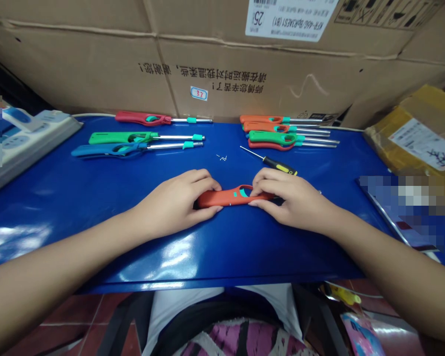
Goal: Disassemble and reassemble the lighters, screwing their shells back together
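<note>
An orange lighter (226,197) with a green trigger lies level just above or on the blue table, between my two hands. My left hand (183,198) is closed round its handle end, thumb on the near side and fingers on the far side. Closed on the trigger end is my right hand (282,195), which hides most of the metal tube. Beyond it a screwdriver (278,165) with a black and yellow handle rests on the table. A few tiny white slivers (222,157) lie left of the screwdriver.
Red (141,117), green (122,138) and blue (111,150) lighters lie at the back left. Several lighters (270,138) are bunched at the back right. A large cardboard box (107,69) walls the far edge. A power strip (25,133) stands left, a taped carton (422,128) right.
</note>
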`<state>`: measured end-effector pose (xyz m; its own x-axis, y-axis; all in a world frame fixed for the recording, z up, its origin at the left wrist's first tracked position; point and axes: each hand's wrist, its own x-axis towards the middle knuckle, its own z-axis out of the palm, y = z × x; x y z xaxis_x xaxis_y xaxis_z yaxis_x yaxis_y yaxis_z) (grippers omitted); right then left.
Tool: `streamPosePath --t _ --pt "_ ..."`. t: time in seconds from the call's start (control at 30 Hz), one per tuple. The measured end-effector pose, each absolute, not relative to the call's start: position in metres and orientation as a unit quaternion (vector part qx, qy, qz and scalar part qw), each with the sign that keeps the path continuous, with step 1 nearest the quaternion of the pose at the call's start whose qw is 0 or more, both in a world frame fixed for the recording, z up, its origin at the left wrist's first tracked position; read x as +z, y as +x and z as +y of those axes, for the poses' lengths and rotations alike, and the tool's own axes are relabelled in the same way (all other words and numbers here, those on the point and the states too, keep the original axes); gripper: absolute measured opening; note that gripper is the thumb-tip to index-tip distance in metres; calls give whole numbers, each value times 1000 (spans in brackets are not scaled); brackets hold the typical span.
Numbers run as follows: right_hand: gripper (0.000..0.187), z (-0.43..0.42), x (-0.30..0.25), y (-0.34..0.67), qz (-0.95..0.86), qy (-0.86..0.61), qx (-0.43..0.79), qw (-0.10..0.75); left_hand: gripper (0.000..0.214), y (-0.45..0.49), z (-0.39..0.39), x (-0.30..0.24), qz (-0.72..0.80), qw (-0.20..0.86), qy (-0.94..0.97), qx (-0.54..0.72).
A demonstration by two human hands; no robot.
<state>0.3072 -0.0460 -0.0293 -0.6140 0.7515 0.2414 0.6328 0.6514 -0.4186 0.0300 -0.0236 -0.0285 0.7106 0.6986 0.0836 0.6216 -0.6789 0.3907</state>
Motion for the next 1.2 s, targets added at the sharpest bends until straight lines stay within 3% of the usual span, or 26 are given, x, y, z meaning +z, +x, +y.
streamPosePath --t 0.2,0.4,0.63,0.73,0.87,1.0,1.2 --pt "11 -46 -26 306 -910 -351 64 211 26 29 -20 -29 366 222 892 142" --pt "11 -46 -21 308 -903 -347 60 247 24 29 -17 -30 353 224 895 157" --pt "15 -44 -23 309 -897 -384 83 202 35 27 -19 -31 346 176 907 165" --pt "11 -45 -22 308 -893 -383 92 219 37 27 -19 -30 349 181 901 185" --pt "33 -45 -19 308 -880 -376 72 281 37 26 -18 -26 381 154 881 233" --pt "45 -44 -17 309 -872 -400 69 274 37 23 -12 -25 418 112 875 216" --pt "20 -43 -23 311 -899 -395 102 158 41 18 -5 -31 455 110 866 175"
